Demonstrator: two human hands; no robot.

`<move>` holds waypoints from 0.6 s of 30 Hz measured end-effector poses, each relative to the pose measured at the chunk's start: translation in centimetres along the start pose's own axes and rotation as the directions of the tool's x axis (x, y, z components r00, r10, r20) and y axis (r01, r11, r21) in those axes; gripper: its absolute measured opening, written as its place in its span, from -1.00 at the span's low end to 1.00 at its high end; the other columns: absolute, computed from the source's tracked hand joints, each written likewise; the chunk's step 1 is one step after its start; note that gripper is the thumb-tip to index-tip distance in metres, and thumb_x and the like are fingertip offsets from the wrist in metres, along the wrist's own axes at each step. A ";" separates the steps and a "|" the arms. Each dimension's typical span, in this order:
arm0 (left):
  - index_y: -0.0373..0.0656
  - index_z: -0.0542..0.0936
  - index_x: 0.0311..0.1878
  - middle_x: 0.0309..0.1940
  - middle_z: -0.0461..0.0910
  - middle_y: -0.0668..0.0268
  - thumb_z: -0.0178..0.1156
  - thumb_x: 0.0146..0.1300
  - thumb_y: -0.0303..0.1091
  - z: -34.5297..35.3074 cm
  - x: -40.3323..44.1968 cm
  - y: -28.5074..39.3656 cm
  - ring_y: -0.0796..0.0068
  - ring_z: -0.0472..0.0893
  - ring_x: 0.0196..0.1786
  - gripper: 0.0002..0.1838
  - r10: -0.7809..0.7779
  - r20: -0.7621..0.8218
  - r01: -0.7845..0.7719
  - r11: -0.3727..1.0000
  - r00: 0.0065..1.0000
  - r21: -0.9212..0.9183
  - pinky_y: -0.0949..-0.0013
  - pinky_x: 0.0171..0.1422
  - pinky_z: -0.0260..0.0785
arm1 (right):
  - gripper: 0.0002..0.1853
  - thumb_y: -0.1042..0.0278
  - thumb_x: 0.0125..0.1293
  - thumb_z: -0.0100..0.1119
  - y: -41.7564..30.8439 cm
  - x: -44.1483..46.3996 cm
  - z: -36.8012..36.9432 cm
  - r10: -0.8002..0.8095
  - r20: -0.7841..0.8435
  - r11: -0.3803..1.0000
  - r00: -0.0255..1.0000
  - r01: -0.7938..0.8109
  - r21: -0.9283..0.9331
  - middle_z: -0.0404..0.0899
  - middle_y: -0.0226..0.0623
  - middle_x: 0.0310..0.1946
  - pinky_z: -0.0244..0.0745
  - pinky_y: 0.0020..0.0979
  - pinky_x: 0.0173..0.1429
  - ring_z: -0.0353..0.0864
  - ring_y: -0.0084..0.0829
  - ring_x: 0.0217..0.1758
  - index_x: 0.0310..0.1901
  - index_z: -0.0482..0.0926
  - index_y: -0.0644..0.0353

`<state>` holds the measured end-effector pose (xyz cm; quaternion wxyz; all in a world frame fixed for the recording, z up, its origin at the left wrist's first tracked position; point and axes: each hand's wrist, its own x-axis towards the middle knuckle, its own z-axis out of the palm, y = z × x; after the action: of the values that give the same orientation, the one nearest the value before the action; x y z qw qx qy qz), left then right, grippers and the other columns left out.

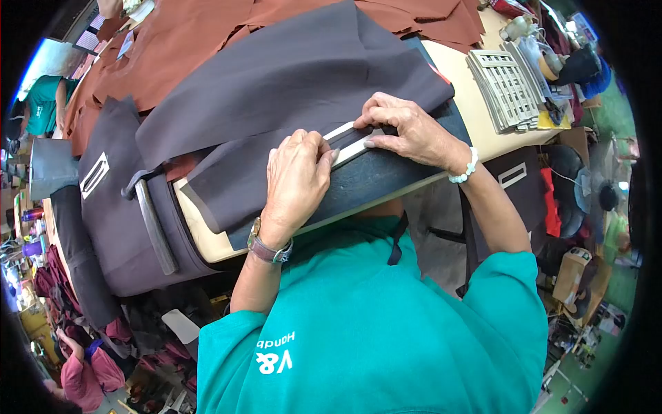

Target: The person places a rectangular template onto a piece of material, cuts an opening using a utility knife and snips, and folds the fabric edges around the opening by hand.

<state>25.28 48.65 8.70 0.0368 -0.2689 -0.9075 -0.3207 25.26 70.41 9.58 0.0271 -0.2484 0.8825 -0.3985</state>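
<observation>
A white slotted frame [349, 153] lies along the near edge of a dark grey sheet [227, 176], which looks like leather or coated fabric. My left hand [298, 176] is curled at the frame's left end, with the thumb pressed against it. At its right end, my right hand [410, 131] pinches the frame and the dark material in its slot between thumb and fingers. Beneath lies a dark blue-black board [365, 186]. The sheet's larger part is folded back beyond my hands. Both sets of fingertips are partly hidden.
A hammer [155, 231] rests on dark material at the left, near another white slotted frame [94, 175]. Reddish-brown sheets [165, 55] cover the far table. White slotted panels [507, 86] are stacked at right. Co-workers in green [43, 103] and pink [86, 376] are at left.
</observation>
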 end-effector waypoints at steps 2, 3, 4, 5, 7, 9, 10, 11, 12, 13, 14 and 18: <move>-0.29 0.52 -0.40 -0.53 0.52 0.16 0.22 0.14 -0.36 -0.1 0.1 0.3 0.22 0.52 -0.42 -0.83 -0.054 0.035 0.055 0.998 0.998 -0.035 0.24 -0.30 0.31 | -0.75 0.46 0.04 0.27 0.1 -0.1 0.1 0.010 -0.001 1.000 1.000 -0.010 -0.007 0.49 -0.21 -0.23 0.45 -0.30 -0.01 0.52 -0.21 -0.13 -0.20 0.56 0.29; -0.27 0.51 -0.40 -0.50 0.52 0.15 0.21 0.14 -0.37 -0.5 0.3 0.6 0.18 0.53 -0.38 -0.84 -0.119 0.090 0.126 0.989 0.989 -0.083 0.20 -0.26 0.30 | -0.74 0.46 0.04 0.27 0.2 -0.1 0.2 0.014 -0.002 1.000 1.000 -0.014 -0.011 0.49 -0.21 -0.22 0.45 -0.30 0.00 0.52 -0.21 -0.12 -0.19 0.56 0.29; -0.26 0.50 -0.41 -0.47 0.52 0.14 0.21 0.14 -0.37 -0.9 0.5 1.0 0.13 0.54 -0.33 -0.84 -0.181 0.147 0.200 0.972 0.972 -0.127 0.16 -0.21 0.30 | -0.74 0.46 0.04 0.27 0.2 -0.1 0.2 0.009 -0.004 1.000 1.000 -0.009 -0.024 0.48 -0.22 -0.22 0.44 -0.30 0.01 0.51 -0.21 -0.11 -0.19 0.57 0.29; -0.27 0.51 -0.38 -0.47 0.53 0.13 0.21 0.13 -0.37 -1.3 0.6 1.2 0.14 0.54 -0.34 -0.84 -0.212 0.188 0.244 0.955 0.959 -0.167 0.17 -0.23 0.32 | -0.74 0.46 0.04 0.27 0.2 -0.1 0.2 0.003 -0.006 0.999 1.000 -0.004 -0.038 0.48 -0.22 -0.22 0.44 -0.29 0.02 0.51 -0.21 -0.11 -0.18 0.57 0.28; -0.30 0.54 -0.33 -0.48 0.54 0.11 0.23 0.13 -0.37 -1.9 1.0 1.3 0.14 0.56 -0.37 -0.83 -0.265 0.271 0.332 0.912 0.925 -0.240 0.20 -0.26 0.35 | -0.72 0.45 0.04 0.27 0.2 -0.1 0.1 -0.002 -0.005 0.999 1.000 0.002 -0.054 0.47 -0.23 -0.21 0.44 -0.29 0.03 0.50 -0.22 -0.09 -0.16 0.57 0.27; -0.28 0.58 -0.30 -0.47 0.55 0.13 0.24 0.11 -0.38 -2.2 0.9 1.0 0.16 0.56 -0.38 -0.83 -0.268 0.302 0.352 0.895 0.915 -0.272 0.21 -0.26 0.35 | -0.70 0.45 0.05 0.27 0.0 -0.3 0.0 0.002 0.002 0.998 1.000 -0.001 -0.063 0.47 -0.24 -0.20 0.43 -0.29 0.05 0.50 -0.23 -0.08 -0.13 0.57 0.26; -0.27 0.60 -0.28 -0.47 0.55 0.14 0.25 0.10 -0.39 -2.2 0.7 0.9 0.17 0.56 -0.39 -0.83 -0.271 0.318 0.365 0.886 0.908 -0.287 0.21 -0.26 0.35 | -0.71 0.45 0.05 0.27 0.1 -0.3 0.0 -0.011 -0.005 0.998 1.000 0.011 -0.068 0.47 -0.24 -0.21 0.43 -0.29 0.05 0.50 -0.23 -0.08 -0.14 0.59 0.25; -0.26 0.62 -0.27 -0.50 0.54 0.17 0.27 0.07 -0.43 -1.9 0.2 0.7 0.26 0.54 -0.42 -0.84 -0.204 0.230 0.262 0.929 0.951 -0.259 0.28 -0.29 0.34 | -0.72 0.45 0.05 0.27 0.2 -0.4 0.2 -0.024 -0.012 0.997 1.000 0.023 -0.070 0.46 -0.24 -0.21 0.43 -0.29 0.05 0.50 -0.24 -0.08 -0.15 0.60 0.24; -0.24 0.64 -0.27 -0.53 0.52 0.21 0.28 0.05 -0.47 -1.3 -0.5 0.3 0.35 0.52 -0.46 -0.84 -0.129 0.142 0.159 0.962 0.981 -0.223 0.34 -0.33 0.33 | -0.73 0.44 0.05 0.27 0.3 -0.5 0.3 -0.038 -0.017 0.997 0.999 0.036 -0.073 0.46 -0.25 -0.21 0.43 -0.30 0.05 0.50 -0.25 -0.08 -0.15 0.61 0.23; -0.23 0.65 -0.26 -0.56 0.50 0.24 0.30 0.02 -0.51 -0.7 -1.0 -0.2 0.44 0.49 -0.49 -0.83 -0.047 0.057 0.057 0.983 0.997 -0.176 0.40 -0.36 0.31 | -0.75 0.44 0.06 0.27 0.4 -0.6 0.3 -0.052 -0.006 0.995 0.999 0.052 -0.085 0.46 -0.25 -0.20 0.43 -0.30 0.05 0.50 -0.25 -0.08 -0.18 0.62 0.22; -0.20 0.68 -0.31 -0.53 0.52 0.24 0.30 0.01 -0.51 -0.2 -1.4 -0.5 0.40 0.51 -0.45 -0.87 -0.038 0.001 0.038 0.981 0.999 -0.188 0.38 -0.33 0.31 | -0.78 0.44 0.06 0.26 0.4 -0.7 0.3 -0.066 0.005 0.993 0.998 0.066 -0.096 0.46 -0.25 -0.19 0.43 -0.30 0.05 0.51 -0.26 -0.08 -0.20 0.63 0.21; -0.17 0.68 -0.31 -0.50 0.53 0.26 0.29 0.02 -0.49 0.1 -2.0 -0.7 0.34 0.53 -0.38 -0.87 0.019 -0.057 -0.027 0.988 0.998 -0.149 0.33 -0.27 0.30 | -0.82 0.46 0.07 0.27 0.9 -1.3 -0.3 -0.124 0.037 0.992 0.992 0.124 0.020 0.47 -0.25 -0.15 0.45 -0.37 -0.02 0.50 -0.34 -0.10 -0.25 0.63 0.26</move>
<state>26.58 47.35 7.70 0.0455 -0.2725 -0.8763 -0.3947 25.92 71.72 8.96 0.0212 -0.3101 0.8611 -0.4025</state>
